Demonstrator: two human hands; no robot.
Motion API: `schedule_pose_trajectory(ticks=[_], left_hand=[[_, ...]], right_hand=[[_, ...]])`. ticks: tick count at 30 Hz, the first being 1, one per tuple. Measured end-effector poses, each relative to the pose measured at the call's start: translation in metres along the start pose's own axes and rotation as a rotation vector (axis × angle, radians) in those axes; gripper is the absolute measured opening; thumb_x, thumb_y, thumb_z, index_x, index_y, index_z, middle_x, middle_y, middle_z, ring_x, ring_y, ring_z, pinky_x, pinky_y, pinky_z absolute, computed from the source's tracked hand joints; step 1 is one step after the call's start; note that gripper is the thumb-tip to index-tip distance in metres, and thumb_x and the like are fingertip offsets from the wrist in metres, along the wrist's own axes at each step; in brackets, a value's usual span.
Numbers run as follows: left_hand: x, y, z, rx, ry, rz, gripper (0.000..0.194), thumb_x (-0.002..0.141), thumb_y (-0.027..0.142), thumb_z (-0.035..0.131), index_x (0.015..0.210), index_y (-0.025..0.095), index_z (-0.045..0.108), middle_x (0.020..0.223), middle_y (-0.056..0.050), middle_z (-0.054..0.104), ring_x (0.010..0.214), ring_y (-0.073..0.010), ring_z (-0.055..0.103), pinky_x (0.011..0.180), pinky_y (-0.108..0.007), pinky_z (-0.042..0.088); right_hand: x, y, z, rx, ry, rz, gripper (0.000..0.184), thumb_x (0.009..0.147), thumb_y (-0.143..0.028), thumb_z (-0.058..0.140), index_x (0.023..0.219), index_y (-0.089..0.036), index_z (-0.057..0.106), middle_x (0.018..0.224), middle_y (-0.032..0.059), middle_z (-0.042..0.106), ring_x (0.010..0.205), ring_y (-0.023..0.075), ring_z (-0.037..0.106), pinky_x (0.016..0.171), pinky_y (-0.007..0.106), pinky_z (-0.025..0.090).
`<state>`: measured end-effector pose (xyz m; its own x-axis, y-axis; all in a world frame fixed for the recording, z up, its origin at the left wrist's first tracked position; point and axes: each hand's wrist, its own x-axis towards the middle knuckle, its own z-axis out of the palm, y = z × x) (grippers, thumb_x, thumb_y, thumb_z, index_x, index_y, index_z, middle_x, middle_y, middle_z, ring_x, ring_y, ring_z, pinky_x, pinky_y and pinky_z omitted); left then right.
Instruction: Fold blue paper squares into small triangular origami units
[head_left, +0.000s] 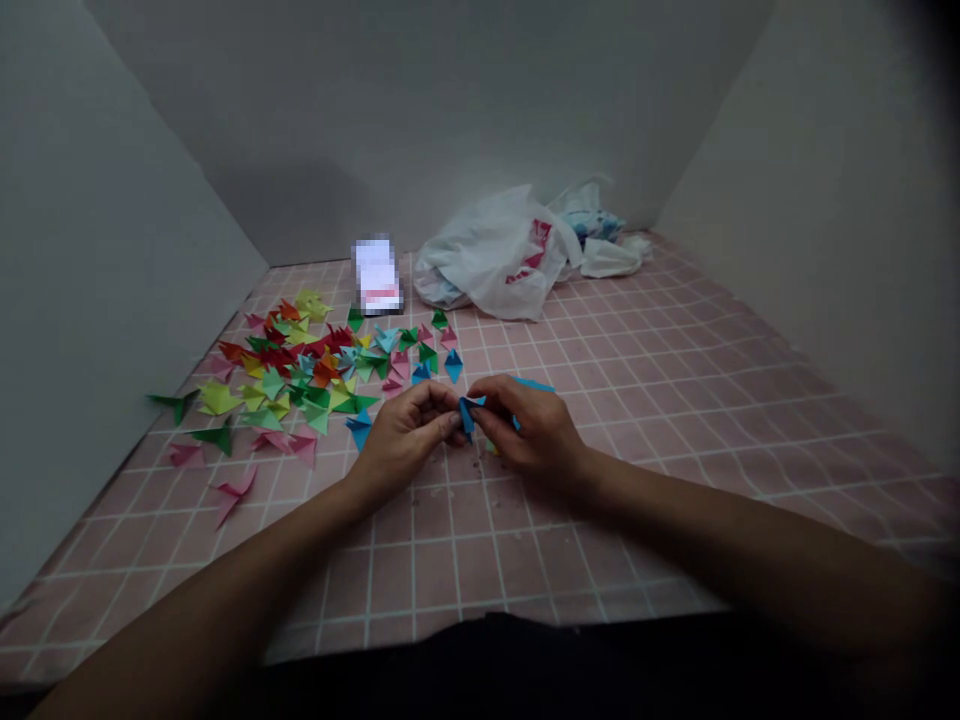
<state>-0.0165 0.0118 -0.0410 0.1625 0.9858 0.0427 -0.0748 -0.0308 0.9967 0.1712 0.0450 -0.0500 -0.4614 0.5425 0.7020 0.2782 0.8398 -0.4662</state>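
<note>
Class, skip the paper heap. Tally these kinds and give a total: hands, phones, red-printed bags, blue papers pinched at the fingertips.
Left hand and right hand: 2
Phone: 1
Red-printed bag: 1
Pinched blue paper: 1
Total: 5

Can count two hands (403, 430) (538, 430), one phone (378, 272), at least one plastic bag (484, 250). Can see dozens of folded papers (327, 371), too overlapped to tally.

Bare forearms (247, 580) angle inward, the left hand (401, 428) and right hand (534, 425) nearly meeting, fingers (491, 384) curled and apparently pinching.
</note>
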Motion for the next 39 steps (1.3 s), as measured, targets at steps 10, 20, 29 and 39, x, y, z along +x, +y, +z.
schedule_pose_trajectory(ticks=[10,20,29,39], left_hand=[[-0.001,0.001,0.002,0.011,0.011,-0.039,0.021,0.076,0.026,0.080,0.084,0.017,0.063,0.069,0.000,0.069,0.058,-0.0126,0.068,0.059,-0.024,0.058],[0.001,0.000,-0.004,-0.092,0.081,-0.126,0.033,0.074,0.037,0.085,0.087,0.017,0.061,0.066,0.000,0.070,0.055,-0.0130,0.068,0.054,-0.023,0.057],[0.002,0.002,-0.005,-0.158,0.112,-0.128,0.031,0.073,0.032,0.086,0.086,0.018,0.062,0.069,0.002,0.069,0.056,-0.0110,0.066,0.053,-0.021,0.056],[0.003,0.003,-0.005,-0.098,0.163,-0.076,0.028,0.072,0.030,0.084,0.085,0.017,0.063,0.069,0.003,0.065,0.058,-0.0100,0.064,0.054,-0.020,0.057]], right_hand=[[0.000,0.001,-0.002,-0.236,-0.011,-0.167,0.019,0.099,-0.014,0.051,0.085,-0.014,0.063,0.069,0.0045,0.068,0.061,0.0152,0.060,0.059,0.028,0.041],[0.005,0.001,-0.006,-0.008,0.071,-0.161,0.012,0.098,-0.011,0.055,0.096,-0.018,0.065,0.086,0.0049,0.066,0.076,0.0151,0.064,0.067,0.026,0.053],[0.006,0.007,-0.005,0.074,-0.064,-0.380,0.016,0.102,-0.007,0.047,0.103,-0.017,0.060,0.104,0.0107,0.071,0.095,0.0174,0.071,0.079,0.030,0.062],[0.003,0.011,-0.004,0.079,-0.252,-0.295,0.023,0.103,-0.013,0.044,0.114,-0.017,0.064,0.105,0.0100,0.072,0.089,0.0184,0.070,0.074,0.031,0.061]])
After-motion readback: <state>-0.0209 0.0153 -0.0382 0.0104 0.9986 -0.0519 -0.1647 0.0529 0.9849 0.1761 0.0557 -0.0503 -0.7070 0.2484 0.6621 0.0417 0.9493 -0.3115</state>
